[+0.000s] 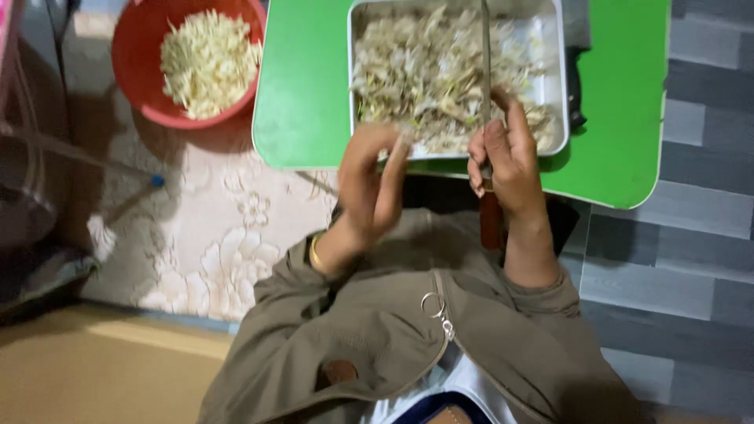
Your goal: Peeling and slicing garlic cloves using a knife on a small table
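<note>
Metal tray [559,94] sits on a green desk [620,118], heaped with pale shredded strips [440,78], stringy vegetable trimmings by the look, exact kind unclear. Tray is straight ahead of the person, at the near edge of the desk.

Right hand [510,161] grip closed around a knife [487,94]: reddish-brown handle pokes out below the fist, thin blade runs up and over the tray, lying across the strips. Left hand [373,184] grip is narrow, fingertips pinched together at the tray's near rim, seemingly on a small piece; what exactly is pinched is too small to tell.

Step in hand, as a judgement: trimming or sorting pieces one at a time over the tray, knife hand and picking hand working just beside each other. Next move would call for steadying the pinched bit close to the blade while keeping fingertips off the edge; hands are near each other, so care needed.

Outward: red bowl [141,55] to the left, off the desk, on a floral mat [220,228], holding yellowish cut strips [208,59]. Grey plank floor [691,259] to the right. Olive jacket [377,345] with a ring zipper pull fills the bottom. Gold bangle [315,253] on left wrist.
</note>
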